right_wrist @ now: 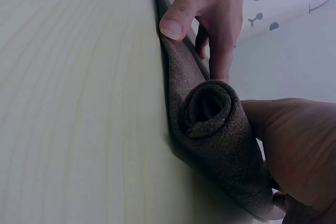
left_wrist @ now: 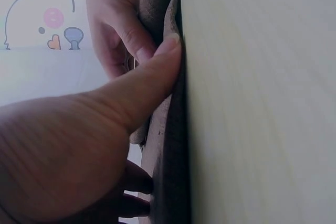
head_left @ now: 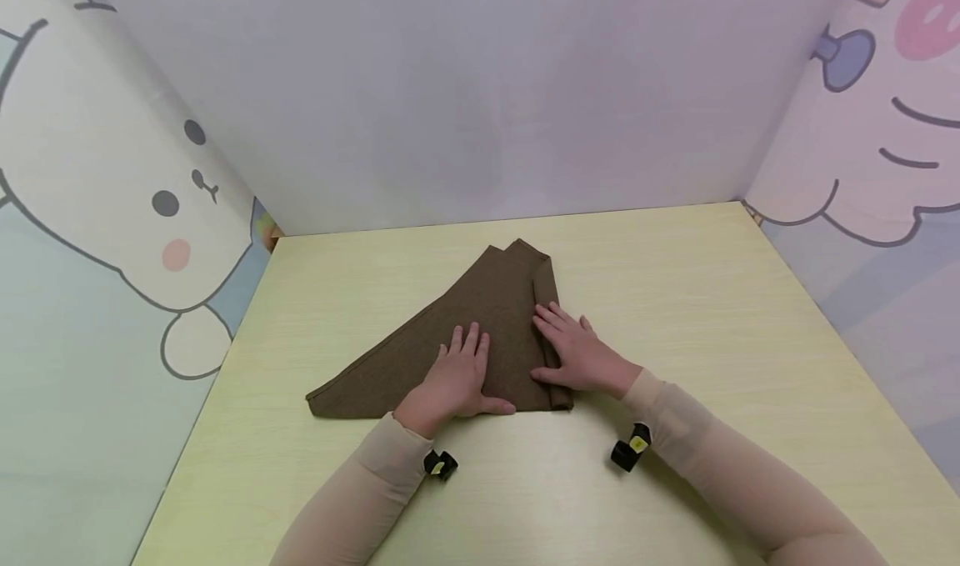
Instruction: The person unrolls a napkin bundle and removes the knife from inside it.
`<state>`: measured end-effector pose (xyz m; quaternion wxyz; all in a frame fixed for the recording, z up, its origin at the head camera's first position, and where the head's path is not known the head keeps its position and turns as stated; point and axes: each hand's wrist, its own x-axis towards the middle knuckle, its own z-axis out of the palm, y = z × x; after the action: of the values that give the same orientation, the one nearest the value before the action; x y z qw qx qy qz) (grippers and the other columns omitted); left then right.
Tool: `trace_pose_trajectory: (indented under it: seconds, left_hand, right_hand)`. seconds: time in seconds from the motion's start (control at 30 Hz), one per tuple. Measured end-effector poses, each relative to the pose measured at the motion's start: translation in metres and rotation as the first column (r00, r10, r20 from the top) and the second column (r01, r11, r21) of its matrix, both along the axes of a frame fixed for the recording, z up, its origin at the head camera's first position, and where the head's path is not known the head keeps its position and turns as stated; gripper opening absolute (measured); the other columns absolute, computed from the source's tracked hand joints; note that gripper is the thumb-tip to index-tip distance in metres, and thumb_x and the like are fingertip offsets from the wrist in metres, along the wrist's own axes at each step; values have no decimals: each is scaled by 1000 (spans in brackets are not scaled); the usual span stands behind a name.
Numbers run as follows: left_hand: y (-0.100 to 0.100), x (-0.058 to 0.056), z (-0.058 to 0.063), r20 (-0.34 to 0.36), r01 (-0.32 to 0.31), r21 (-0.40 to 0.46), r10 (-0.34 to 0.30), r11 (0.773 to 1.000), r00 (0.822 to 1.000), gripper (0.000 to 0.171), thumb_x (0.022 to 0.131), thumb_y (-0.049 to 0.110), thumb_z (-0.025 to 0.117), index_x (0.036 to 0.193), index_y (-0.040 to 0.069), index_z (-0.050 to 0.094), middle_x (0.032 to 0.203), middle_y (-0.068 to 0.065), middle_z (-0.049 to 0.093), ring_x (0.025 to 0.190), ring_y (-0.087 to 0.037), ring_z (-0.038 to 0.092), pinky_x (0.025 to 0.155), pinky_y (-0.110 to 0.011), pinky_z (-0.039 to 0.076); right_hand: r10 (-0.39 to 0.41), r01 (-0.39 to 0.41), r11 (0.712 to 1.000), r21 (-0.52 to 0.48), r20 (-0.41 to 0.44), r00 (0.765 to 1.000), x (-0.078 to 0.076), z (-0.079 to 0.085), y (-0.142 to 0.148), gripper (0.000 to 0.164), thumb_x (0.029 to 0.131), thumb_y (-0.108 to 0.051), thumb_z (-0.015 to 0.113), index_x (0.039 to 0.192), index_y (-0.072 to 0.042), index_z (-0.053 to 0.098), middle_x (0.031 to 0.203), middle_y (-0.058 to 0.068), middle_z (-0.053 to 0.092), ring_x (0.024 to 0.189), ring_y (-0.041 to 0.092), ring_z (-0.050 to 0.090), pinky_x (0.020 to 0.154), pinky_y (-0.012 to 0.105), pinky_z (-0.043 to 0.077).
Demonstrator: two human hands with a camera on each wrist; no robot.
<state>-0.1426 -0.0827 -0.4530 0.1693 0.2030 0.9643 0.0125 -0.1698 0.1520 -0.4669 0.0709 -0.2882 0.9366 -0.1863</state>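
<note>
A brown cloth (head_left: 390,366) lies on the table in a roughly triangular shape, its long point toward the left. Along its right side the fabric is wound into a roll (head_left: 546,278), and the right wrist view shows the spiral end of this roll (right_wrist: 210,111). My left hand (head_left: 450,378) rests flat on the middle of the cloth, fingers spread, thumb at the near edge. Over the roll lies my right hand (head_left: 585,358), fingers fairly straight and thumb touching near its lower part. In the left wrist view, the left thumb (left_wrist: 152,72) presses the cloth's edge.
The pale wooden table (head_left: 697,299) extends on all sides of the cloth. A plain light wall (head_left: 480,91) stands behind it, with cartoon-printed panels (head_left: 97,174) at left and right. Small black cameras (head_left: 628,449) sit at both wrists.
</note>
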Motion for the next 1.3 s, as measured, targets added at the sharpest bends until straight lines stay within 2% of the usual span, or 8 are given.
trace_pose_trajectory:
  seconds: [0.4, 0.8, 1.07, 1.3]
  left_hand:
    - [-2, 0, -2, -9, -1, 1, 1, 1000, 1000, 122, 71, 82, 55, 154, 3, 15, 159, -19, 6, 145, -40, 5, 110, -54, 25]
    - [-6, -1, -14, -118, 15, -17, -17, 1000, 993, 102, 83, 78, 42, 153, 6, 23, 159, -17, 14, 144, -38, 13, 109, -52, 30]
    - [-6, -2, -11, -137, 9, -32, -13, 999, 990, 97, 86, 75, 40, 153, 7, 25, 158, -14, 18, 144, -35, 17, 108, -49, 32]
    - [-6, -3, -8, -154, 15, -52, -23, 999, 988, 98, 85, 76, 41, 152, 5, 27, 158, -13, 22, 143, -34, 21, 106, -47, 35]
  right_hand:
    - [-9, 10, 999, -37, 29, 1000, 0, 1, 10, 88, 87, -47, 67, 151, -1, 28, 159, 13, 18, 146, 31, 11, 106, 66, 18]
    - [-4, 7, 996, -88, 36, 999, 3, 0, 18, 85, 89, -42, 67, 150, 1, 28, 158, 15, 18, 145, 34, 14, 106, 66, 19]
    - [-4, 7, 993, -115, 31, 1000, 3, 1, 25, 84, 88, -39, 69, 149, 3, 28, 157, 17, 20, 144, 36, 16, 104, 68, 22]
    - [-5, 10, 992, -126, 38, 999, 4, 1, 33, 83, 88, -35, 69, 149, 4, 28, 156, 20, 20, 143, 39, 16, 102, 69, 22]
